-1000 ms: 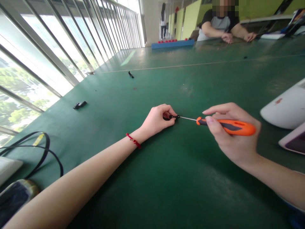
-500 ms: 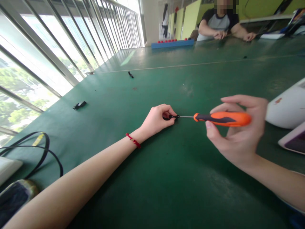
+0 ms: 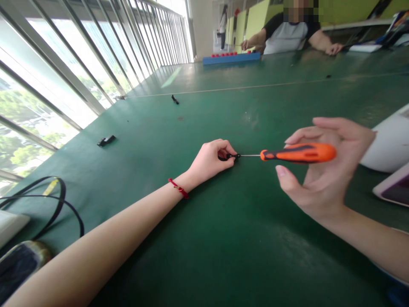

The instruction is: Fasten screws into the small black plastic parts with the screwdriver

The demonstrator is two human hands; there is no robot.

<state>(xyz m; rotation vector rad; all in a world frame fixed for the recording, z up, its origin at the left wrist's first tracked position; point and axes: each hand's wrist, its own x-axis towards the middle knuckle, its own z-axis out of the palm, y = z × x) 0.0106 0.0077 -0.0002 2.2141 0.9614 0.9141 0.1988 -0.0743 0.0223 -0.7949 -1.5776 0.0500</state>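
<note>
Pinched between the thumb and fingers of my left hand (image 3: 213, 158) is a small black part (image 3: 228, 157), held low at the green tabletop. An orange and dark-grey screwdriver (image 3: 303, 152) lies level, its thin shaft pointing left with the tip at the black part. My right hand (image 3: 332, 166) loosely supports its handle; the handle's end is against the palm side and the thumb stands off below it. Whether all the fingers touch the handle I cannot tell. What the tip sits in is too small to see.
Two more small black parts (image 3: 106, 140) lie at the left and farther back. Cables (image 3: 65, 198) loop at lower left. A white object (image 3: 388, 138) and a phone-like device (image 3: 394, 187) stand right. Across the table a person sits near a blue rack (image 3: 231, 59) with red knobs.
My right thumb has come off the screwdriver handle and the fingers have opened wider; the handle's end has risen slightly. The person opposite has reached an arm to the blue rack.
</note>
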